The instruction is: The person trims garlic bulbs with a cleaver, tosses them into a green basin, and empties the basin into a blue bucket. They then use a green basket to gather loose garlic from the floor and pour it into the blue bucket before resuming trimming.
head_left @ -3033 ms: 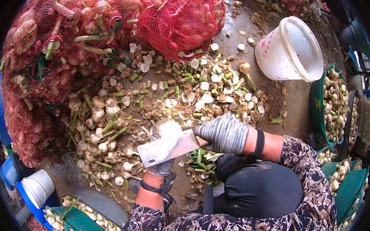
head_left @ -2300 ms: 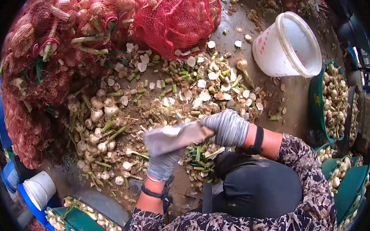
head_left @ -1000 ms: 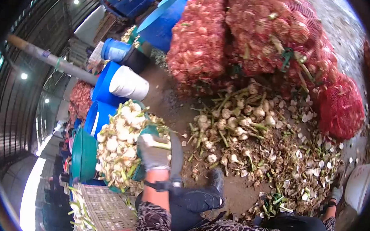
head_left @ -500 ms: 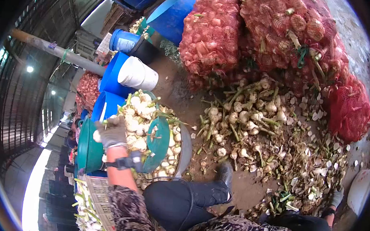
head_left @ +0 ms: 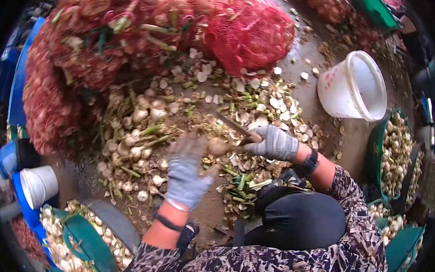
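My right hand [head_left: 275, 143], in a grey glove, is closed round the handle of a knife [head_left: 235, 124], whose blade points up and left over the garlic scraps. A garlic bulb [head_left: 218, 147] hangs blurred between my hands, its stem running toward my right fingers. My left hand [head_left: 189, 171], also gloved, is just left of the bulb, thumb spread from its motion-blurred fingers. Beneath lie a heap of garlic with stems [head_left: 137, 146] and cut-off pieces [head_left: 279, 107].
Red mesh sacks of garlic [head_left: 109, 34] stand at the back left, a smaller red sack [head_left: 251, 33] beside them. A white bucket [head_left: 342, 89] sits at right. Green tubs of garlic stand at lower left [head_left: 89, 243] and right [head_left: 373, 150].
My view has swung to the right. My left hand has moved from the garlic-filled tub to the heap in front. My right hand has come up beside it, with the knife now showing.
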The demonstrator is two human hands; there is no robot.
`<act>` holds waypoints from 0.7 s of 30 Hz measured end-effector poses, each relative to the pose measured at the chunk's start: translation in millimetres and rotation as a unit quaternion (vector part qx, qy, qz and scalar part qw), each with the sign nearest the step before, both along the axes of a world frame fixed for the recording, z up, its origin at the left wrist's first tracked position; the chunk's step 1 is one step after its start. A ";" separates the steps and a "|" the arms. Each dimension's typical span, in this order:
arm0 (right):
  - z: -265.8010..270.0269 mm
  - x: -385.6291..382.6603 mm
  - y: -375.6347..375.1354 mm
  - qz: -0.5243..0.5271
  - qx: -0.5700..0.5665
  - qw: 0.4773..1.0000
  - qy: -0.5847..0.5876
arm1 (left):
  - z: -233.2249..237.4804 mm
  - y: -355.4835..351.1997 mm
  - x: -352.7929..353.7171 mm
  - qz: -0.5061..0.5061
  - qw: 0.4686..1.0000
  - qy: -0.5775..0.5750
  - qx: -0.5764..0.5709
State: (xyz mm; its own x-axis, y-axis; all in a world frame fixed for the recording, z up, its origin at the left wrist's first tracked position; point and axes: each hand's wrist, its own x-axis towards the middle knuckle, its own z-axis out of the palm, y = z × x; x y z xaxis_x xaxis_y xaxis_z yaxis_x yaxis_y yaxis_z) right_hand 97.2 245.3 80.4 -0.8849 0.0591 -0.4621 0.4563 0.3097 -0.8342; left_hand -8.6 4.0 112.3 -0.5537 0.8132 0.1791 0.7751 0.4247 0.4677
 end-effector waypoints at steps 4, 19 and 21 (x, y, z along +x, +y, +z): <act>8.1 -1.6 4.1 0.018 -0.053 0.993 -0.108 | -37.4 37.3 6.0 -0.066 0.965 -0.146 -0.209; -64.7 61.6 34.2 -0.041 0.203 0.978 -0.012 | -100.8 4.9 10.7 0.023 0.923 -0.384 -0.021; -34.3 53.9 15.8 -0.106 0.124 0.983 -0.085 | -93.0 3.5 20.6 -0.028 0.954 -0.296 -0.050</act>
State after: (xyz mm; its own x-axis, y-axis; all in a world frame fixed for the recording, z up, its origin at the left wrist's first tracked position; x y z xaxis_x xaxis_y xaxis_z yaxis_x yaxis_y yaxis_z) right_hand 151.1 261.1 46.0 -0.7511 0.3636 -0.5510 0.6595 0.3766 -0.6505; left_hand 12.0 7.4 19.4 -0.4888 0.8414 -0.2304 0.4110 0.4551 0.7899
